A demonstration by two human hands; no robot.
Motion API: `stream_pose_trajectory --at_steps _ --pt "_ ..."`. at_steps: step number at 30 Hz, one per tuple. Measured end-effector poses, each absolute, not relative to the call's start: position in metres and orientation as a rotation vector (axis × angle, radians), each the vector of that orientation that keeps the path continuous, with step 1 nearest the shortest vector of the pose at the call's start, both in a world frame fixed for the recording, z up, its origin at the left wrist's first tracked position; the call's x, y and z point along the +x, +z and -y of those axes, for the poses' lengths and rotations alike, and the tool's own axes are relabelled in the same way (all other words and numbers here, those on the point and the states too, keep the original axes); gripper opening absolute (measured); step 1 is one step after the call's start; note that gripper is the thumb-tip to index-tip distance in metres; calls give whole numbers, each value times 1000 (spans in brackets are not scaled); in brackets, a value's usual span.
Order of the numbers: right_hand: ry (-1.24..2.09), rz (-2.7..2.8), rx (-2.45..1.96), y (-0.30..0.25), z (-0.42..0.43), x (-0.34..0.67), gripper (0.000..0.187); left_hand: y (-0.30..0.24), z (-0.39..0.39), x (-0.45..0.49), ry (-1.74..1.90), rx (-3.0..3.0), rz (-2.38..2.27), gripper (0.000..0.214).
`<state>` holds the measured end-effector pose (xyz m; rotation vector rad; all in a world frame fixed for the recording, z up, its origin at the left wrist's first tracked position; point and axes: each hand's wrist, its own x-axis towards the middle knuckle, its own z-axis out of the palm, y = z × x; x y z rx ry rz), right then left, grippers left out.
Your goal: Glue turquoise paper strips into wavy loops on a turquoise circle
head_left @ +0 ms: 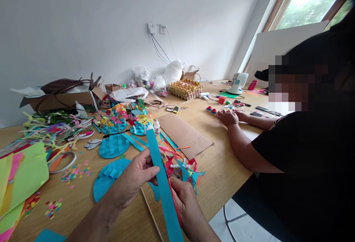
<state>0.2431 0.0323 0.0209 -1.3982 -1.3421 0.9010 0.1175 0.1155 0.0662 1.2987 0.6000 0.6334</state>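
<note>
A long blue paper strip (163,190) runs down the front of the view, pinched between the thumb and fingers of my left hand (141,171). My right hand (184,201) is closed around red-handled scissors (175,203), whose dark blade lies along the strip's right edge. Part of the scissors is hidden behind the paper. Beyond my left hand lie a blue paper disc (102,183) with raised strips and a similar smaller disc (113,146). Right of the strip sits a pile of paper scraps (185,168).
A co-worker's hands (229,117) rest on the table at right. Brown cardboard (185,135) lies mid-table, near a glue bottle (156,126). White tape (62,162), colored sheets (24,179) and pipe cleaners (41,131) spread at left. Egg trays (185,88) stand toward the wall.
</note>
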Motion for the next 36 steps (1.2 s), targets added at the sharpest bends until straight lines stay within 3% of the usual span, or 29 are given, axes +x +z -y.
stream_pose_trajectory --at_steps 9,36 --pt "869 1342 -1427 22 -34 241 41 65 -123 119 724 1264 -641 18" --pt "877 1349 -1428 12 -37 241 38 61 -118 127 696 1119 -626 29"
